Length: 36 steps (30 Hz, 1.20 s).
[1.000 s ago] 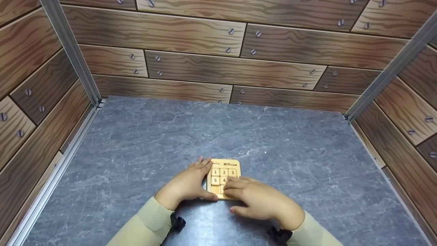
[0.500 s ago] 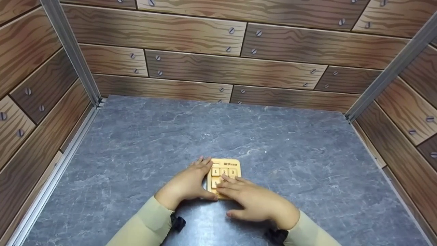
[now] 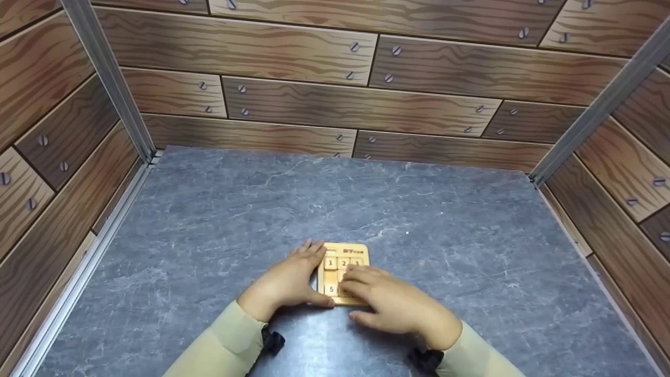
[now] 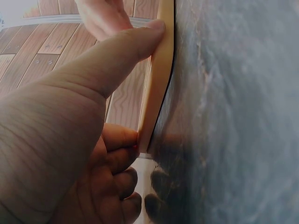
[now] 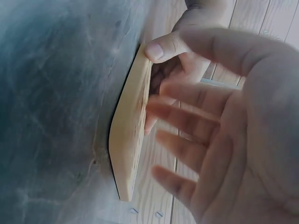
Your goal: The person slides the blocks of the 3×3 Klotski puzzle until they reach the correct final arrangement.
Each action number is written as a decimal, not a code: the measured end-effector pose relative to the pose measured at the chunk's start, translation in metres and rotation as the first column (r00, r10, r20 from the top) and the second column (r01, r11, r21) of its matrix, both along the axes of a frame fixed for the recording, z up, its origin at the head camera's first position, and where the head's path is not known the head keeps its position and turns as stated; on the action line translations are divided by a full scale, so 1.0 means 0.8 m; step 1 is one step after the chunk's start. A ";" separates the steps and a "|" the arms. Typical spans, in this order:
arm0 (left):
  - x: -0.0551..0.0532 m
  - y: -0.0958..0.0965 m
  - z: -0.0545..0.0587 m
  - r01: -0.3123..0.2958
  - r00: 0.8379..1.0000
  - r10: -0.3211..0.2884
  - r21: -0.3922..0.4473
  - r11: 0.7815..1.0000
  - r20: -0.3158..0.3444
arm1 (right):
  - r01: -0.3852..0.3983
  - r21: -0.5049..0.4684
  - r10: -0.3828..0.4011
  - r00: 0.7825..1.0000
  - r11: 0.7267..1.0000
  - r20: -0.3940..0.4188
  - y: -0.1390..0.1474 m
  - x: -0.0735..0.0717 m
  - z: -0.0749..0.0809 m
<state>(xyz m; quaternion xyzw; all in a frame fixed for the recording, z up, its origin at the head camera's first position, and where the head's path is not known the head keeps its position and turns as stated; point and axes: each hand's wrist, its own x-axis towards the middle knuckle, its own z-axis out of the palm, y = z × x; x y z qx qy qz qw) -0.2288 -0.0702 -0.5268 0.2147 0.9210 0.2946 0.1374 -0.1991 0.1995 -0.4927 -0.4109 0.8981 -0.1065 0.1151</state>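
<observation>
A yellow wooden number slide puzzle lies flat on the grey tabletop, numbered tiles set in its frame. My left hand holds its left side, thumb at the near edge and fingertips at the far left corner. In the left wrist view, that thumb presses the puzzle's edge. Over the tiles' right part is my right hand, its fingers fairly straight and fingertips on the tiles. Tiles 1 and 2 show in the top row, and tile 5 sits lower left below a gap. Other tiles are hidden under the right hand.
Wood-plank-patterned walls enclose the back and both sides, with metal corner posts. The grey marbled tabletop stretches around the puzzle. A dark strap sits at each wrist.
Tile 5 has slid from the middle-left slot down to the lower-left one, leaving the gap above it. My right hand went left and down over the tiles, then back up. The left hand stayed put.
</observation>
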 end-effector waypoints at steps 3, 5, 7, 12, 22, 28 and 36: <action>0.000 0.000 0.000 -0.002 1.000 0.002 0.000 1.000 -0.003 | 0.024 0.008 -0.024 1.000 1.000 -0.020 -0.001 -0.002 -0.002; 0.001 0.001 0.000 -0.005 1.000 0.005 0.000 1.000 -0.002 | 0.023 0.010 -0.023 1.000 1.000 -0.009 -0.001 -0.002 -0.004; 0.001 0.001 0.000 -0.008 1.000 0.008 -0.003 1.000 -0.002 | 0.019 0.008 -0.019 1.000 1.000 0.017 -0.002 -0.002 -0.005; 0.000 0.001 -0.001 -0.006 1.000 0.006 0.001 1.000 0.005 | -0.017 0.018 0.016 0.997 1.000 0.073 -0.003 0.001 -0.009; 0.000 0.000 0.000 -0.004 1.000 0.004 0.000 1.000 0.006 | -0.014 0.026 0.013 0.998 1.000 0.057 0.003 0.001 0.002; 0.000 0.000 -0.001 -0.007 1.000 0.007 0.008 1.000 0.009 | 0.003 0.055 -0.003 1.000 0.998 0.009 0.006 0.002 0.011; 0.000 0.000 -0.002 -0.004 1.000 0.004 0.003 1.000 0.005 | 0.047 0.060 -0.047 0.999 0.997 0.012 0.005 -0.001 0.004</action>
